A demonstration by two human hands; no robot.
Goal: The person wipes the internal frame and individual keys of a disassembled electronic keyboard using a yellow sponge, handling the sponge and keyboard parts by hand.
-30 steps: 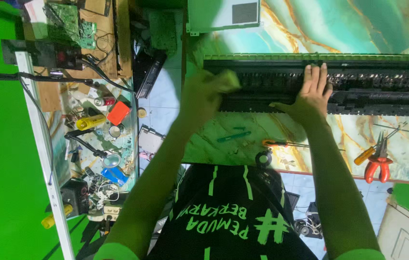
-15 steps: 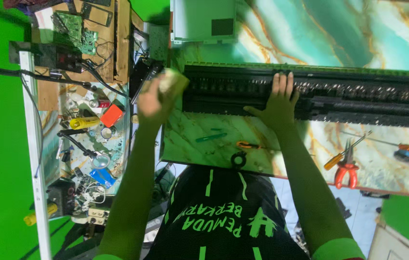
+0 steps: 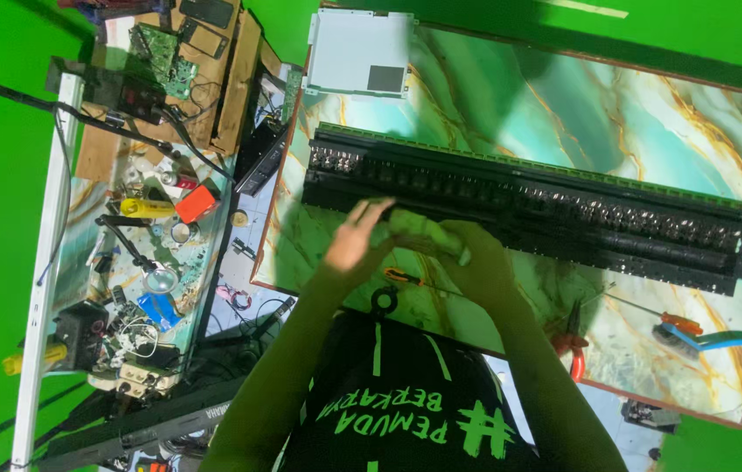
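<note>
While both hands meet at the near edge of the long black key assembly [image 3: 528, 205], they share a small pale cloth [image 3: 419, 234]: the left hand [image 3: 353, 240] has its fingers loosely curled on one end, and the right hand [image 3: 476, 262] is closed around the other. The cloth sits just in front of the assembly's left-middle stretch, touching or nearly touching it. How much of the assembly has been wiped cannot be told; it looks equally dark along its whole length, so the work seems mid-course at best, with the long right part well apart from the hands.

The surface [image 3: 651, 114] is a green marbled top with gold veins. On it lie a grey panel [image 3: 358, 52] at the far corner, a screwdriver [image 3: 410, 278] near the hands, red pliers [image 3: 574, 345] and a brush [image 3: 681, 336] toward the right. A cluttered side bench [image 3: 143, 245] of parts, boards and wires stands left, and green backdrop surrounds everything.
</note>
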